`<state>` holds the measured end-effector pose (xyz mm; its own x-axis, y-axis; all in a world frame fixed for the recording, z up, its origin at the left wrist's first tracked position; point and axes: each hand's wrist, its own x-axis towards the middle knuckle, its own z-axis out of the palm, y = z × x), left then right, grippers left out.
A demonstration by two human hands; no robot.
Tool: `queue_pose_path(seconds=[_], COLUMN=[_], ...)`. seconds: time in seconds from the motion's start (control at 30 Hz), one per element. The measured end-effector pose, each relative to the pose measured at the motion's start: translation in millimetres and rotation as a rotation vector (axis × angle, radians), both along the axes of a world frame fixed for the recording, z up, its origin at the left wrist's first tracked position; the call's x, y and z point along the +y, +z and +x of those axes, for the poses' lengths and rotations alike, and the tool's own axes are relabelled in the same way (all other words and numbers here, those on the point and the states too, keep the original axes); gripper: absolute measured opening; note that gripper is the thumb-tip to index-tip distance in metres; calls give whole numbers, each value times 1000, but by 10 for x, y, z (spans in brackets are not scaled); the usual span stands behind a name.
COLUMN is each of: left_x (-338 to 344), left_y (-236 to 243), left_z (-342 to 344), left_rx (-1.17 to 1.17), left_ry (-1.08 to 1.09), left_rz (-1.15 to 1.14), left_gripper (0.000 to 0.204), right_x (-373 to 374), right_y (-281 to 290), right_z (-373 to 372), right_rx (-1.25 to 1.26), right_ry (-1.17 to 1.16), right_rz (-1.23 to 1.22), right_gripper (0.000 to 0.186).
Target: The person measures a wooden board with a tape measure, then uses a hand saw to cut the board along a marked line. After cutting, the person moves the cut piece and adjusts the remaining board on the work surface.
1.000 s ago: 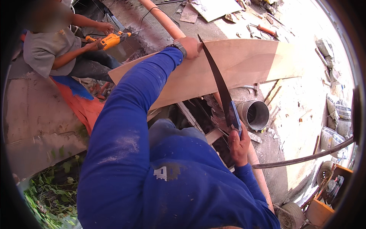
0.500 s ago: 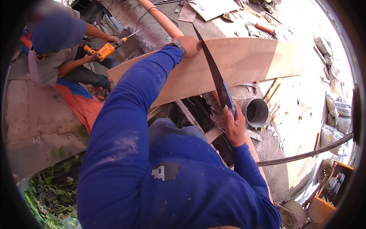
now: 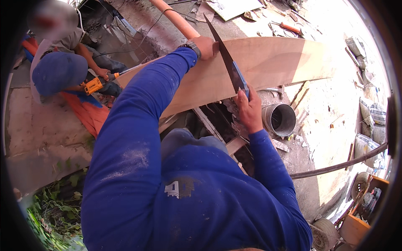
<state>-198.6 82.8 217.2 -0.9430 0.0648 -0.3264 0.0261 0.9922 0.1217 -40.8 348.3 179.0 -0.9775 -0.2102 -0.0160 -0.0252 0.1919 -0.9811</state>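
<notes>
My right hand (image 3: 249, 106) is closed on the blue handle of a handsaw (image 3: 224, 50), whose long dark blade points up and away from me, across the upper edge of a long plywood board (image 3: 276, 60). My left hand (image 3: 203, 47) grips that upper edge just left of the blade, fingers closed round it. The board lies crosswise over an orange pipe (image 3: 176, 19) and a dark, debris-filled opening.
At left, a co-worker in a blue cap (image 3: 58, 71) bends over a yellow power tool (image 3: 94, 85). Right are a metal bucket (image 3: 278, 121), a hammer (image 3: 274, 90), sacks (image 3: 368, 146) and a wheeled orange machine (image 3: 356, 226). Plants (image 3: 54, 205) grow lower left.
My right hand and the saw have moved upward and slightly left along the board. My left hand has shifted up slightly. The co-worker has bent lower, bringing the power tool downward.
</notes>
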Motion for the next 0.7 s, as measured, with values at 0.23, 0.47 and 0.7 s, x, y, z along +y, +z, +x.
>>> queue_pose_path(seconds=[0.23, 0.47, 0.7], left_x=[170, 157, 80], left_y=[47, 98, 26], left_z=[154, 123, -73], left_rx=[4, 39, -39], left_ry=[-6, -85, -68], left_rz=[-2, -39, -35], left_gripper=[40, 40, 53], right_x=[337, -693, 821], right_y=[104, 43, 196], right_z=[435, -986, 1119], right_rx=[131, 178, -138], right_ry=[-51, -54, -38], right_rz=[91, 40, -12], right_gripper=[48, 35, 58])
